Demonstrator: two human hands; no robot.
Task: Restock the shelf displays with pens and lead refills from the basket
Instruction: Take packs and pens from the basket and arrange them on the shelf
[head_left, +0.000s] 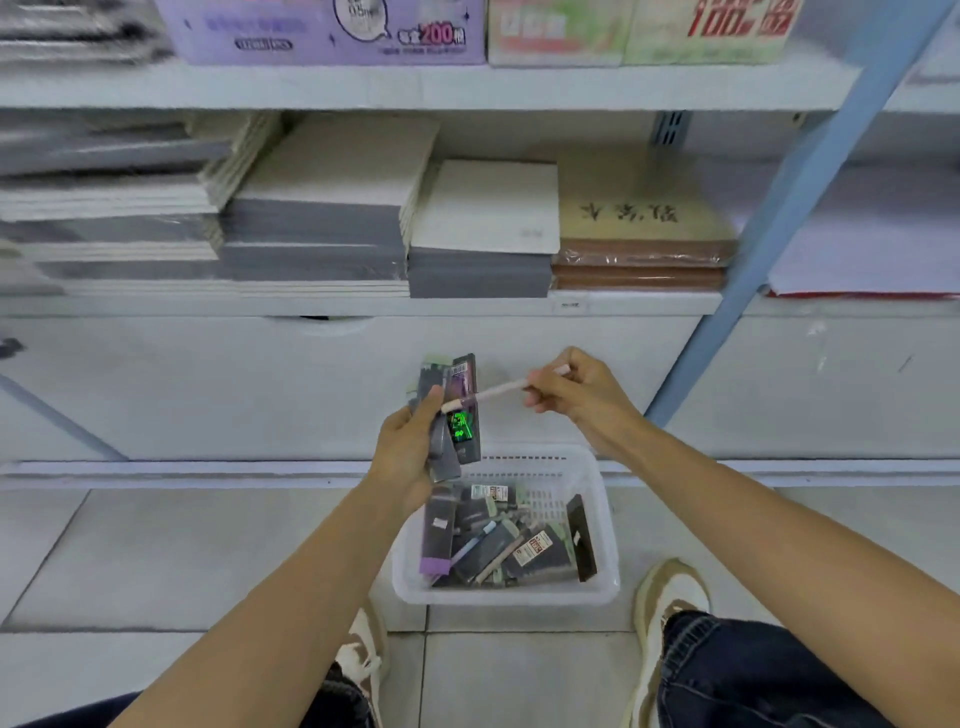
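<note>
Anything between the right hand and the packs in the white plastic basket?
Nothing visible: the dark flat packs in the white plastic basket lie uncovered, but the right hand pinches a slim pale pink pen.

Purple box (322, 31), top of frame: upper part cut by edge, print blurred. Stacks (104, 208), upper left: smeared, kind unclear. Packs (457, 410) in left hand (410, 447): lower ends hidden by fingers, labels unreadable. Pen (498, 391): barrel partly hidden under right hand (576, 389). Basket (597, 499): far-left corner behind left wrist. Shelf tag (569, 305): text too small.

pale tiled floor (156, 561), white shelving (415, 85), blue upright (795, 208)
</note>
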